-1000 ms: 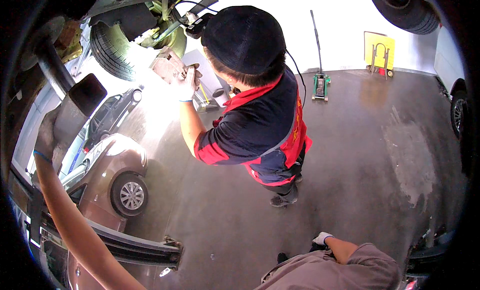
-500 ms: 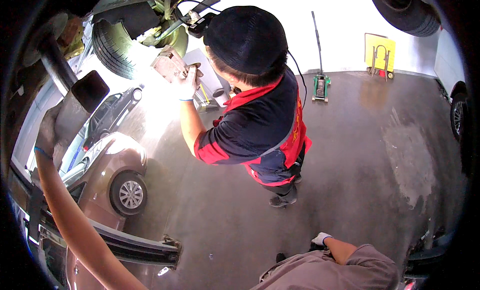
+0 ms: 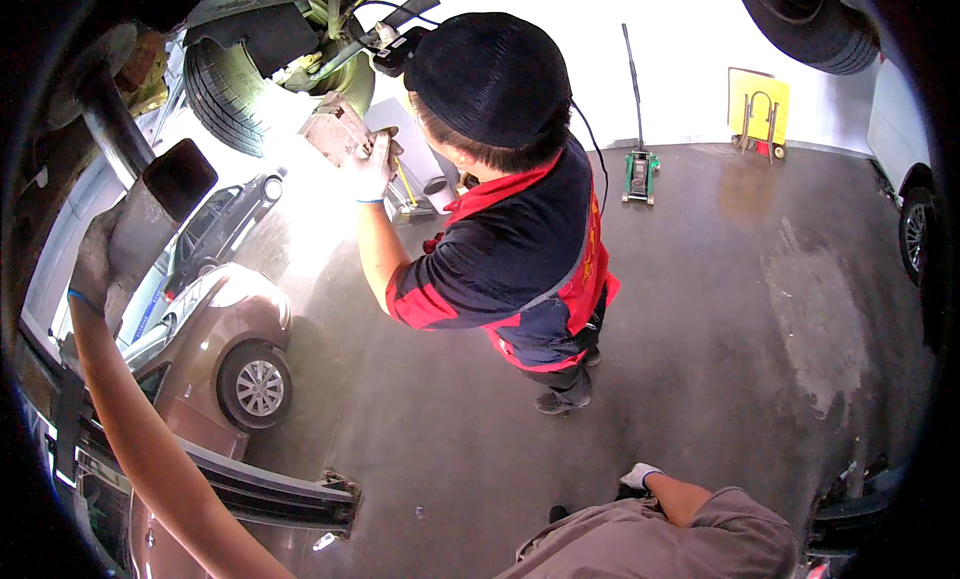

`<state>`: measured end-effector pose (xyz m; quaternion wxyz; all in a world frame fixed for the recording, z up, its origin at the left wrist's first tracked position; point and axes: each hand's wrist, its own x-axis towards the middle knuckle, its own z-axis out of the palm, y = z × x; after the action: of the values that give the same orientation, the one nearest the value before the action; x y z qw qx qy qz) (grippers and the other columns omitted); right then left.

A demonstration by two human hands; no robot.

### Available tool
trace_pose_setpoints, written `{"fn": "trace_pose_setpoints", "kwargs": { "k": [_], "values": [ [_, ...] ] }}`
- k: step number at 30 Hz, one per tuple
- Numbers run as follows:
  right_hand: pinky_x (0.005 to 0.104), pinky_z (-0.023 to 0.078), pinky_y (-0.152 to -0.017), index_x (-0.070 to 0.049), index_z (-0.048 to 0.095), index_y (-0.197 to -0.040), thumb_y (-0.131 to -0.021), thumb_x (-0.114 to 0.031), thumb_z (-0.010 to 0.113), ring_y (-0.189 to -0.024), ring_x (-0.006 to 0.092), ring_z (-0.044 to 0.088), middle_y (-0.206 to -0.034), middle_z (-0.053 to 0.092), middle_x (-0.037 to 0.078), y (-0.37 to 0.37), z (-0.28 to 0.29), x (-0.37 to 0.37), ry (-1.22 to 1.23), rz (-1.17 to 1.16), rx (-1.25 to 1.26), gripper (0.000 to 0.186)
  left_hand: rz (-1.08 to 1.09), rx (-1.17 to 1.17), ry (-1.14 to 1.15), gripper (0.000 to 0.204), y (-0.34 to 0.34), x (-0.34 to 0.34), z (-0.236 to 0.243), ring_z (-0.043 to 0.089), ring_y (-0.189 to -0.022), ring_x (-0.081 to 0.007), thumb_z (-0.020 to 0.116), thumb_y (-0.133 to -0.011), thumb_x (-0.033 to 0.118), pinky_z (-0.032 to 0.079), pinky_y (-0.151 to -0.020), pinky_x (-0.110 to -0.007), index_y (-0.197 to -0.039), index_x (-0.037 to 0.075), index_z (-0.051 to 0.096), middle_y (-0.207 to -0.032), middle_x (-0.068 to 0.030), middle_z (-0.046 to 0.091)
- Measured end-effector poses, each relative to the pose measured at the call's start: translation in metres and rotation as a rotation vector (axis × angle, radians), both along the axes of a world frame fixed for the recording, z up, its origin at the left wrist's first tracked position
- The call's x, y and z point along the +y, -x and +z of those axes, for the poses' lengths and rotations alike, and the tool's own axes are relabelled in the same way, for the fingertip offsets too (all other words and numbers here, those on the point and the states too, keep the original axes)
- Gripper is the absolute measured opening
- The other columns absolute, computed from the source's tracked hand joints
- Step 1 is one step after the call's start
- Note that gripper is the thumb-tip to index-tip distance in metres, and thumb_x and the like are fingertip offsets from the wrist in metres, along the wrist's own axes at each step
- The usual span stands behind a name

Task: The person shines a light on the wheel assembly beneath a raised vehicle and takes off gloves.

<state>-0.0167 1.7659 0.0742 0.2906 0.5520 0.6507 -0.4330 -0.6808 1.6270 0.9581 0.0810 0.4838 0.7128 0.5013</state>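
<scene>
My left hand (image 3: 95, 259), in a grey glove, is raised at the left, gripping a grey metal exhaust pipe (image 3: 150, 234) with a squarish open end, under the raised car. My right hand (image 3: 637, 477), in a white glove, rests low at my waist; its fingers are too small and partly hidden to judge. Facing away from me, a co-worker (image 3: 520, 259) in a black cap and navy-and-red uniform raises a gloved hand (image 3: 372, 174) to a pale boxy part (image 3: 335, 129) beside a wheel (image 3: 225, 94) and suspension parts.
A brown car (image 3: 195, 379) stands at the left behind a black lift arm (image 3: 260, 489). A green floor jack (image 3: 639, 179) and a yellow board (image 3: 750, 99) are by the white wall. A white car (image 3: 890, 129) is at the right; another wheel (image 3: 810, 29) hangs upper right.
</scene>
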Motion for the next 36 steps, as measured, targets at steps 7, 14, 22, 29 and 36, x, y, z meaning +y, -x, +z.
{"fn": "trace_pose_setpoints", "kwargs": {
  "k": [7, 14, 22, 29, 36],
  "values": [
    [0.0431, 0.046, -0.094, -0.004, 0.065, -0.117, -0.078, -0.052, 0.059, -0.115, 0.0367, 0.058, -0.122, 0.061, 0.02, -0.002, 0.025, 0.001, 0.016, -0.054, -0.007, 0.062, -0.003, 0.094, -0.059, 0.038, 0.022, -0.01, 0.002, 0.056, -0.109, -0.019, 0.045, -0.098, 0.022, 0.039, -0.101, -0.03, -0.125, -0.003, 0.057, -0.119, -0.0092, 0.06],
    [0.0433, 0.044, -0.098, -0.005, 0.063, -0.12, -0.08, -0.053, 0.058, -0.118, 0.0367, 0.055, -0.127, 0.058, 0.021, -0.015, -0.004, 0.0, -0.002, -0.011, 0.001, 0.063, 0.09, 0.151, -0.065, 0.037, 0.007, -0.004, 0.002, 0.056, -0.108, -0.0191, 0.048, -0.097, 0.022, 0.04, -0.099, -0.029, -0.123, -0.002, 0.059, -0.117, -0.0087, 0.061],
    [0.0429, 0.044, -0.097, -0.004, 0.063, -0.119, -0.079, -0.052, 0.058, -0.118, 0.0368, 0.055, -0.126, 0.058, 0.021, -0.012, 0.001, -0.003, -0.002, -0.025, -0.011, 0.063, 0.091, 0.208, -0.024, 0.042, -0.007, -0.004, -0.001, 0.056, -0.106, -0.0198, 0.048, -0.097, 0.03, 0.042, -0.096, -0.03, -0.122, -0.002, 0.06, -0.116, -0.0078, 0.062],
    [0.0431, 0.045, -0.096, -0.002, 0.064, -0.118, -0.079, -0.05, 0.059, -0.115, 0.0366, 0.057, -0.123, 0.06, 0.022, -0.008, 0.011, -0.009, -0.006, -0.04, -0.008, 0.062, 0.049, 0.177, -0.021, 0.04, 0.015, -0.013, 0.004, 0.057, -0.102, -0.0161, 0.052, -0.094, 0.026, 0.04, -0.096, -0.026, -0.122, 0.0, 0.061, -0.112, -0.0059, 0.063],
    [0.0425, 0.045, -0.097, -0.002, 0.063, -0.119, -0.08, -0.051, 0.059, -0.117, 0.0361, 0.056, -0.125, 0.059, 0.022, -0.01, 0.013, -0.011, -0.009, -0.058, -0.018, 0.063, 0.086, 0.171, -0.064, 0.04, 0.037, -0.015, 0.005, 0.056, -0.107, -0.0168, 0.052, -0.094, 0.026, 0.04, -0.098, -0.028, -0.123, -0.001, 0.06, -0.116, -0.0077, 0.062]
  ]
}}
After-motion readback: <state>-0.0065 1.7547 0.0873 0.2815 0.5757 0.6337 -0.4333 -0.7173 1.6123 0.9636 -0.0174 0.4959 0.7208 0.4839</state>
